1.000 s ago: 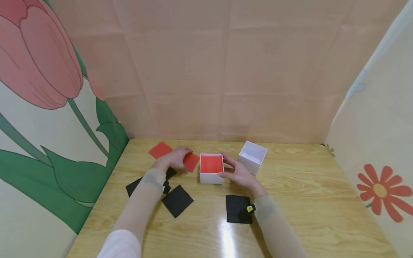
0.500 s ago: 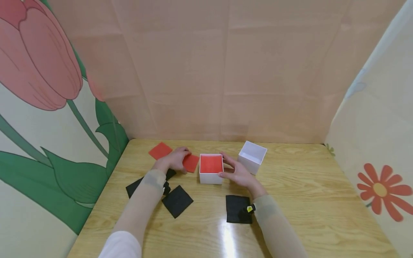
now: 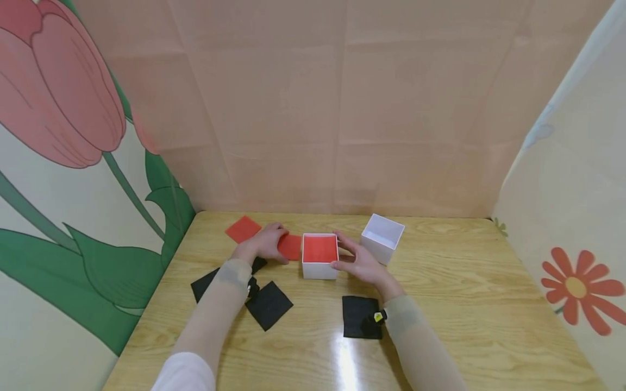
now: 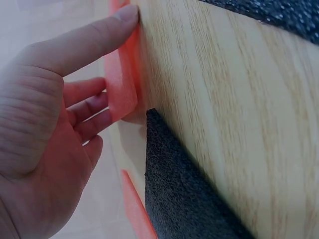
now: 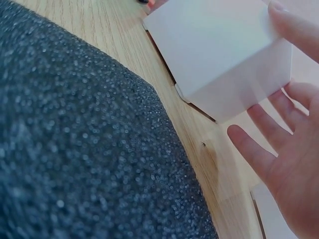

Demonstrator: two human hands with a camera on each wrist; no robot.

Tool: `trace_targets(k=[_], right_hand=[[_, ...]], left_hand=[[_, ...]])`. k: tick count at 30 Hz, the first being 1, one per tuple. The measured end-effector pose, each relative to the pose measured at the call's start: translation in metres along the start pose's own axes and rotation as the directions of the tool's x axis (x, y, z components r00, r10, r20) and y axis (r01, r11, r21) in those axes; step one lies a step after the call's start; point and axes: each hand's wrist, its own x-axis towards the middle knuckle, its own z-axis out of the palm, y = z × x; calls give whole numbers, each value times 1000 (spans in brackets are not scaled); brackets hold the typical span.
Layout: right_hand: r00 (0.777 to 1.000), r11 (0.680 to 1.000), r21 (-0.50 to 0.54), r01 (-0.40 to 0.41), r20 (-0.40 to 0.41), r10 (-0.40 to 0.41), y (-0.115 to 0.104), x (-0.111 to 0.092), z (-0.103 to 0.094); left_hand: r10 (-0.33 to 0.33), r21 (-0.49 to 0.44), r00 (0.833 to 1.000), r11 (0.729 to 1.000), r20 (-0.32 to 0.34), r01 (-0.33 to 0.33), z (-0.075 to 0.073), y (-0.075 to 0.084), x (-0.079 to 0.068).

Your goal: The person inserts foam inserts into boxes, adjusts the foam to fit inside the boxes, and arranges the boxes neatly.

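Observation:
My left hand (image 3: 266,241) grips a red square sheet (image 3: 292,247) just left of an open white box (image 3: 319,271). In the left wrist view the thumb lies along one edge of this sheet (image 4: 121,87), and the fingers reach behind it. Another red square (image 3: 232,232) lies beyond the left hand. A red layer (image 3: 320,248) fills the white box close to its rim. My right hand (image 3: 359,263) holds the box from the right, thumb at the front corner and forefinger at the back corner. In the right wrist view the box's white wall (image 5: 214,55) is between thumb and fingers.
A second open white box (image 3: 379,251) stands tilted toward view behind the right hand. Black squares lie in front, one at the middle left (image 3: 269,306) and one by the right wrist (image 3: 353,312). More black (image 3: 204,284) shows partly under the left forearm.
The red sheet in my left hand has turned until its edges line up with the white box, and the thumb has shifted slightly right. My right hand and the box have stayed put.

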Motion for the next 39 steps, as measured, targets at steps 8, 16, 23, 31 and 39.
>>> trace_targets(k=[8, 16, 23, 31, 39], right_hand=[[1000, 1000, 14, -3, 5, 3, -31, -11, 3], [999, 999, -1, 46, -10, -46, -11, -4, 3], [999, 999, -27, 40, -26, -41, 4, 1, 3], [999, 999, -34, 34, -31, -35, 5, 0, 2], [998, 998, -17, 54, -38, -55, 9, 1, -2]], left_hand=[[-11, -12, 1000, 1000, -26, 11, 3, -3, 0], [-33, -36, 996, 999, -77, 30, 9, -9, -4], [-66, -94, 988, 994, -142, 53, 17, -10, -14], [-129, -198, 968, 976, -213, 87, 25, -10, -23], [-173, -352, 936, 934, -307, 58, 29, -6, -32]])
